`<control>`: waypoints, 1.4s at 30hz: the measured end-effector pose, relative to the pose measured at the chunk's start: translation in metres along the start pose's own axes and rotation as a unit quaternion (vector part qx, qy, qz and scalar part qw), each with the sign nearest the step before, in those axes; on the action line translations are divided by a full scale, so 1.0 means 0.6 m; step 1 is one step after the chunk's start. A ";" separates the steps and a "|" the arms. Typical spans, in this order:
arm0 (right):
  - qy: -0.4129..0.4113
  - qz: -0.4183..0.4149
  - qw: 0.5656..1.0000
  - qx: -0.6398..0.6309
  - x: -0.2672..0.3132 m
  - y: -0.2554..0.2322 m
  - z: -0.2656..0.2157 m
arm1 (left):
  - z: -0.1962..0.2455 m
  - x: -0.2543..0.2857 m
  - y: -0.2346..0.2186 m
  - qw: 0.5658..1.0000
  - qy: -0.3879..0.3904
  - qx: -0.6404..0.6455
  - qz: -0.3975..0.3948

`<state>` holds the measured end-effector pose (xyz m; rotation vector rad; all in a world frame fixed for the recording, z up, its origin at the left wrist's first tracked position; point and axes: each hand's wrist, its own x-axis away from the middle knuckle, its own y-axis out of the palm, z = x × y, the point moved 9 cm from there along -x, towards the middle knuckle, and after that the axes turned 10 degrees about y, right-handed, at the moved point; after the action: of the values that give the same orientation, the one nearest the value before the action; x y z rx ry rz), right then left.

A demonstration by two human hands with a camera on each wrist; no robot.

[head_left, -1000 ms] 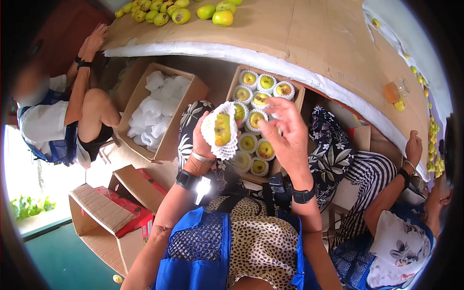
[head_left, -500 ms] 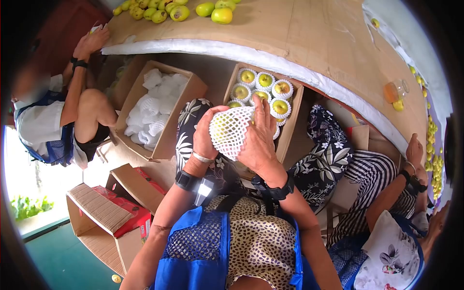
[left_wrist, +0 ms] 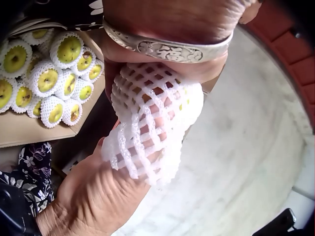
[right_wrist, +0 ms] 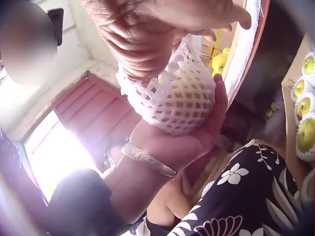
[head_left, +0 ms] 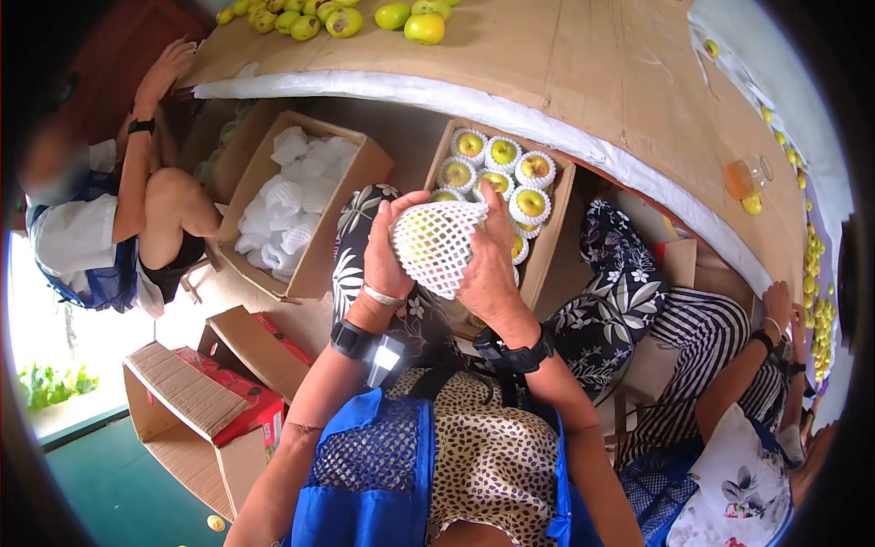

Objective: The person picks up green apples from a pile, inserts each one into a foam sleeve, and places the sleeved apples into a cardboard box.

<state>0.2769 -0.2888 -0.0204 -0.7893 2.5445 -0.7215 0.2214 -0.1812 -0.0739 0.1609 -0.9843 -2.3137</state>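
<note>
Both hands hold one yellow-green apple inside a white foam net, above the person's lap. My left hand cups the netted apple from the left, palm beneath it in the right wrist view. From the other side my right hand grips the net near its open end, its fingertips partly hidden. Mesh covers most of the apple, and its loose end bunches under the right hand in the left wrist view. Just beyond the hands stands a cardboard box with rows of netted apples.
Left of it is a carton full of white foam nets. A cardboard-covered table carries loose fruit and a jar. Another person sits at each side. An open carton lies lower left.
The right hand, apart over the apple box one second ago, has come in to grip the net. The apple's bare side, facing up then, is now turned away behind mesh.
</note>
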 end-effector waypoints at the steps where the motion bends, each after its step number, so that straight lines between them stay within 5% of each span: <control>1: 0.005 -0.001 1.000 -0.007 0.000 -0.001 0.002 | -0.001 0.002 0.008 1.000 -0.012 0.010 -0.011; 9: 0.028 -0.027 0.999 -0.015 -0.002 0.005 0.005 | 0.000 0.000 -0.009 0.996 0.039 -0.076 0.019; 15: 0.031 -0.053 0.987 -0.151 -0.009 -0.031 0.020 | -0.007 0.003 -0.012 0.998 0.004 -0.033 0.051; 25: 0.020 -0.052 0.969 -0.243 -0.007 -0.021 0.010 | -0.011 0.005 -0.016 0.996 0.008 -0.088 0.016; 32: 0.076 -0.109 0.981 -0.140 -0.020 -0.015 -0.015 | -0.002 0.004 -0.021 0.961 0.022 -0.276 -0.005; 37: 0.005 -0.134 0.990 -0.031 -0.031 -0.018 -0.043 | 0.033 0.005 0.004 0.859 0.055 -0.502 -0.077; 40: 0.009 -0.213 0.977 0.012 -0.031 -0.012 -0.051 | 0.025 0.012 0.033 0.882 0.029 -0.442 -0.163; 41: 0.002 -0.229 0.973 0.007 -0.033 -0.008 -0.052 | 0.021 0.016 0.038 0.845 -0.008 -0.501 -0.187; 42: -0.004 -0.243 0.970 0.006 -0.035 -0.007 -0.049 | 0.026 0.019 0.020 0.851 -0.031 -0.507 -0.135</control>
<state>0.2805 -0.2687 0.0097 -1.4338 2.3511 -0.8706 0.2129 -0.1849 -0.0528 -0.2278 0.3575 -2.7850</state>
